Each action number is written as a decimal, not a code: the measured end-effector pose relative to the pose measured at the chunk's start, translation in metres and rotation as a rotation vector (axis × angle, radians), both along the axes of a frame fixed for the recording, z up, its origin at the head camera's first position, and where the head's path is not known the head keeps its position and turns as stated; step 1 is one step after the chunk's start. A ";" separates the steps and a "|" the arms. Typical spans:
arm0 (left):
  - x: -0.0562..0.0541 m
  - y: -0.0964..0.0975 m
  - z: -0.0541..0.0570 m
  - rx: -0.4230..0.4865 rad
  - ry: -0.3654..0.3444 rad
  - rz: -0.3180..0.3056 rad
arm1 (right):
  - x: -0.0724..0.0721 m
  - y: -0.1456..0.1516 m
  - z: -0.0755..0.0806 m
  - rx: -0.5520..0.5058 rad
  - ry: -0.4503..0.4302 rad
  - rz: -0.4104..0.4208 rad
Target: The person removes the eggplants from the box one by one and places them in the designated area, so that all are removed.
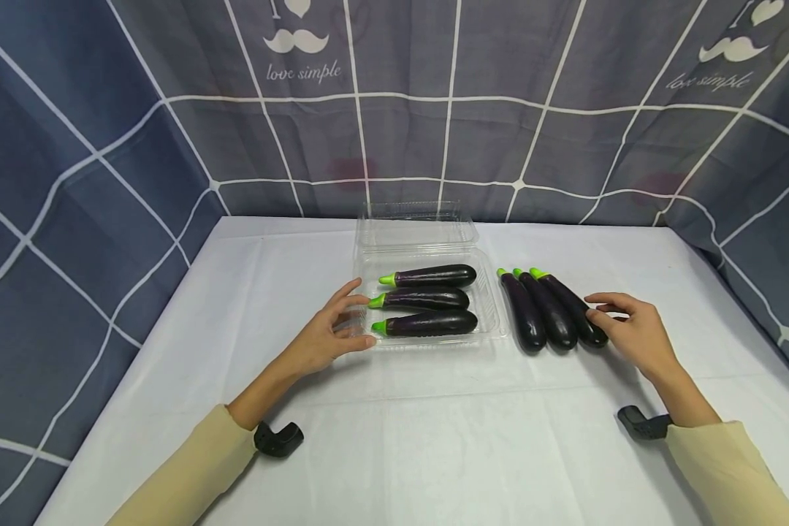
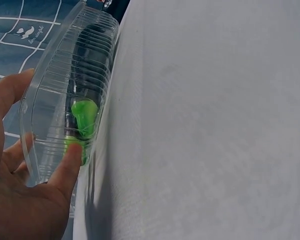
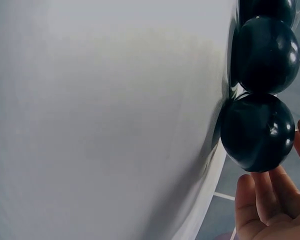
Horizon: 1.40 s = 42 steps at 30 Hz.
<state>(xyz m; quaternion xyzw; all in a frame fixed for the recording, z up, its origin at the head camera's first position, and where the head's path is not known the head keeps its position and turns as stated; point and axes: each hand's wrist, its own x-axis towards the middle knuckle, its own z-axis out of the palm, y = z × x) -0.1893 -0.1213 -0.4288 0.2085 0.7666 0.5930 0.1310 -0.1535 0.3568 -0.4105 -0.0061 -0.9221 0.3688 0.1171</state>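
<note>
Head view is showing you an even split: three eggplants (image 1: 429, 299) are lying side by side in the clear plastic container (image 1: 489, 292), green stems pointing left, while three other eggplants (image 1: 549, 313) are lying on the white table (image 1: 394, 438) just beside its right edge. The lid (image 1: 414, 231) is sitting open behind the container. As a judgement, the work is looking about half way along: three are counting as inside, three are remaining outside, and the lid is not yet covering anything. Your left grip (image 1: 324, 334) is spreading wide at the container's left end, and your right grip (image 1: 634, 332) is reaching the rightmost eggplant (image 1: 568, 305) of the outside group, near its rounded end.

Left wrist view is showing your thumb (image 2: 65, 172) lying along the container's near wall, with your other fingers (image 2: 12, 92) reaching the rim on the far side. You are steadying the container, it seems, rather than clasping it. Through the ribbed plastic, green stems and a dark eggplant body are showing inside.

Right wrist view is showing your fingers (image 3: 265, 194) meeting the outer side of the nearest eggplant, whose neighbours are sitting close beyond it. Whether you are truly pinching it or only touching it, you cannot tell from here; its underside is appearing to rest on the table.
</note>
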 end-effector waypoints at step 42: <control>0.000 0.000 -0.001 -0.016 0.015 0.007 | 0.012 -0.086 0.040 -0.207 0.111 0.362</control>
